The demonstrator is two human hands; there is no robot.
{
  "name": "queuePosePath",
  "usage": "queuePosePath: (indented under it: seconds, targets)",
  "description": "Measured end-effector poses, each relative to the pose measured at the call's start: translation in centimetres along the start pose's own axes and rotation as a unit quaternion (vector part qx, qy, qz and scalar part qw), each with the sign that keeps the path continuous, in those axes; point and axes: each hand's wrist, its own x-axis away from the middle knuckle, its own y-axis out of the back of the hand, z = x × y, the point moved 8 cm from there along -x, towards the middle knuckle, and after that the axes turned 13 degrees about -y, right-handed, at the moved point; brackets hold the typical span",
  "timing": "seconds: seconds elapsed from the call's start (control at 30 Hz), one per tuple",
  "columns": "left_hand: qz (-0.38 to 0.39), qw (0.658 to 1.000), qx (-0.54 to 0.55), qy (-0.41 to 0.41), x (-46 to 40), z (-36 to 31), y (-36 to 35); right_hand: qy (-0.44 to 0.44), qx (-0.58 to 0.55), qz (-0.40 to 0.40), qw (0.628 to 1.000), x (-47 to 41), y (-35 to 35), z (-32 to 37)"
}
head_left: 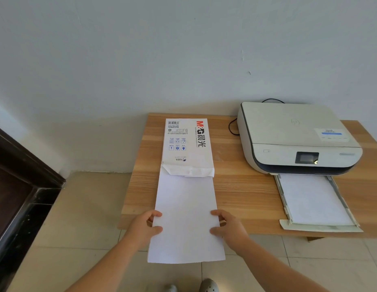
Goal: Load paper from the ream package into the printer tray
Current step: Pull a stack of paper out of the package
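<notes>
Both hands, left hand (145, 225) and right hand (227, 225), pinch the paper stack (186, 218) by its long edges, half out of the ream package (186, 144), with the printer tray (285, 199) off rightward, nearer the right grip.

Premises appear to be a plain room in a home or small office, fitted out as a printing corner. Evidence: a low wood-grain table (242, 186) set against a bare, pale painted wall (183, 49); a desktop printer (293, 135) (power cable trailing behind it); beige floor tiles (82, 218); dark wooden furniture (19, 186) at left.
</notes>
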Motion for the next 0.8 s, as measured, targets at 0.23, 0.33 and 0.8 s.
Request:
queuePosePath:
  seconds: [0.23, 0.33, 0.8]
  targets:
    - [-0.009, 1.000, 0.028, -0.010, 1.3, -0.2, 1.3, 0.030, 0.003, 0.000, 1.000, 2.1, -0.4, 1.0]
    - [-0.012, 0.999, 0.027, -0.015, 1.6, -0.4, 2.3, 0.045, 0.003, 0.001, 0.999, 2.9, -0.1, 1.9]
    - [0.022, 0.997, 0.066, -0.044, 3.1, -4.1, 6.7, 0.080, 0.003, 0.013, 0.997, 6.5, -0.7, 5.2]
